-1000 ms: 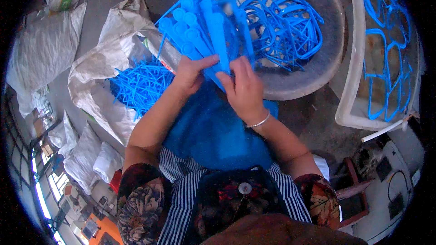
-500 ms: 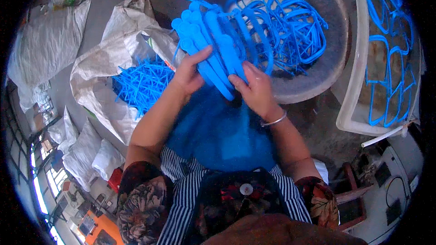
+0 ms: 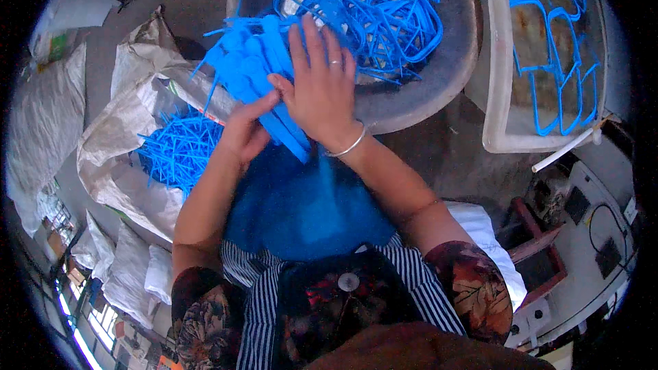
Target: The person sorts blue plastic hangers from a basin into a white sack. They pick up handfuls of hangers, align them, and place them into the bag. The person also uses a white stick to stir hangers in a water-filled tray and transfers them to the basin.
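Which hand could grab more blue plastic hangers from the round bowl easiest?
Probably the right hand: it lies flat atop the blue plastic bundle, beside the grey round bowl. The left hand grips the bundle underneath.

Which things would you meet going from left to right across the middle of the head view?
Open white woven sack of blue plastic pieces → left hand → bundle of flat blue plastic strips → right hand → round grey basin of blue plastic hangers → white rectangular tray.
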A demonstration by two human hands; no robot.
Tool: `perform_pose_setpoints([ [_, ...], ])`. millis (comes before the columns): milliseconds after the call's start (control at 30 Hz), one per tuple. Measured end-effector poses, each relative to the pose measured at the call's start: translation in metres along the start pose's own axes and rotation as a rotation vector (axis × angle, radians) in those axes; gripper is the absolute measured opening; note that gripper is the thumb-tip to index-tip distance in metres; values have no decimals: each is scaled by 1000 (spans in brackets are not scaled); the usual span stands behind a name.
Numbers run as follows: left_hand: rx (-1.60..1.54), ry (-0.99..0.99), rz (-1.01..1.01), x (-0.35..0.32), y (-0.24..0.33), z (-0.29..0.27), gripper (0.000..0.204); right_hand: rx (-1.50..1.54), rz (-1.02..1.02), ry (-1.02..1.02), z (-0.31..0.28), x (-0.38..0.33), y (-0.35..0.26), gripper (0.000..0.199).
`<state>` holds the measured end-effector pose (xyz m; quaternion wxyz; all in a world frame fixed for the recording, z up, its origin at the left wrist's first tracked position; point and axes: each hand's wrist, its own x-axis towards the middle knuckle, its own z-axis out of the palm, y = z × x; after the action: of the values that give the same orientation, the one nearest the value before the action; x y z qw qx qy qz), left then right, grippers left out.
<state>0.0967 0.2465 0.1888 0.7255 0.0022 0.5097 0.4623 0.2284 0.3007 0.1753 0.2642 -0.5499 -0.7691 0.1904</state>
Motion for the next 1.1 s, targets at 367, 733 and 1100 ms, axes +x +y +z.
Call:
perform_pose_setpoints([
  [367, 46, -109, 145, -6, 25, -13, 54, -309, -21, 41, 19, 30, 202, 26],
  [733, -74, -63, 294, -21, 49, -22, 50, -114, 122, 231, 17, 40, 249, 27],
  [1100, 82, 23, 476, -34, 74, -23, 44, -438, -400, -162, 39, 141, 170, 27],
])
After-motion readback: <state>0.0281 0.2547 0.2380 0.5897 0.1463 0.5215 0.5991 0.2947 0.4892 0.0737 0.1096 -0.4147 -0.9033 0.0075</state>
